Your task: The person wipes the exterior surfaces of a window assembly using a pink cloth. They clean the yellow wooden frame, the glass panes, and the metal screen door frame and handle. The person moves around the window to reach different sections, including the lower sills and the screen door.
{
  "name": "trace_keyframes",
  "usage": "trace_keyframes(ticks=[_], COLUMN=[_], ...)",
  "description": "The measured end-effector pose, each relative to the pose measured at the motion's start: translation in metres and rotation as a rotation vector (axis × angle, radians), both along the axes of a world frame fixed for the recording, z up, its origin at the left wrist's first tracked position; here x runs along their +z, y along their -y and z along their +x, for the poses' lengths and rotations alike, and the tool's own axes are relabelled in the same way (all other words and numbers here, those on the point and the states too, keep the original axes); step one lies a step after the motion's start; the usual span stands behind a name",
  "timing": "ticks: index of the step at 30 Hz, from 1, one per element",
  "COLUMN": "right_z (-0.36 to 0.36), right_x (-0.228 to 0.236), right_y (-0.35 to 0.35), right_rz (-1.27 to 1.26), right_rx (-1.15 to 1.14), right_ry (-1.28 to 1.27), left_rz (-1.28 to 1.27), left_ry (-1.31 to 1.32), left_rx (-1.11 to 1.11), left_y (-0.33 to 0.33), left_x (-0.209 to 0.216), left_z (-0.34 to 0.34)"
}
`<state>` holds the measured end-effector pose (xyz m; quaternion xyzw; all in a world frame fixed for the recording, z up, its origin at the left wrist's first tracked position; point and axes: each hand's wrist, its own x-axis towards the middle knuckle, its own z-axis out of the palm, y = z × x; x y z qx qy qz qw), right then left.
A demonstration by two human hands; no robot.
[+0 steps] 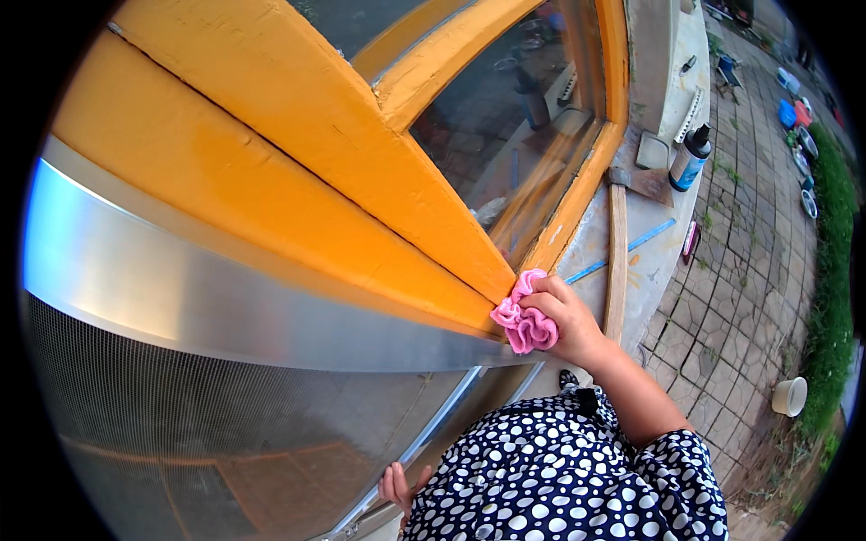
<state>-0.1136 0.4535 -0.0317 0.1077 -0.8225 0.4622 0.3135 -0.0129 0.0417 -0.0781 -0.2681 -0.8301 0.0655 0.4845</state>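
Note:
In my right hand (568,316) is a bunched pink cloth (528,325), pressed against the lower corner of the orange wooden window frame (433,243). My fingers are closed round the cloth. Low in the view, my left hand (403,489) grips the metal edge of a screen door (271,433), with its fingertips curled over it. Part of that hand is hidden by my polka-dot clothing. A wide silver metal band (180,298) runs along the door's top, just below the orange wood.
On the ledge beside the window lie an axe (617,252) with a wooden handle, a blue strip (622,248) and a dark bottle with a blue label (690,160). Paving (722,270) stretches to the right, with a white bucket (790,397), several basins and grass (834,270).

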Motion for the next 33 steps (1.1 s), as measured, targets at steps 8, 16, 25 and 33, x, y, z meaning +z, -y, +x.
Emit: trace_keyframes(ticks=[8, 16, 25, 33], right_z=[-0.022, -0.068, -0.077, -0.03], right_x=[0.17, 0.24, 0.216, 0.097], right_y=[-0.022, -0.01, 0.001, -0.012], right_rz=[0.03, 0.169, 0.099, 0.105], right_rx=[-0.032, -0.029, -0.006, 0.042], right_ry=[-0.717, -1.025, -1.009, -0.479], left_rz=[0.134, -0.069, 0.05, -0.06], left_ry=[0.089, 0.058, 0.003, 0.006], left_rx=[0.038, 0.007, 0.014, -0.01], left_y=[0.013, 0.01, -0.001, 0.016], left_x=[-0.021, -0.002, -0.005, -0.006], left_z=[0.009, 0.003, 0.004, 0.004])
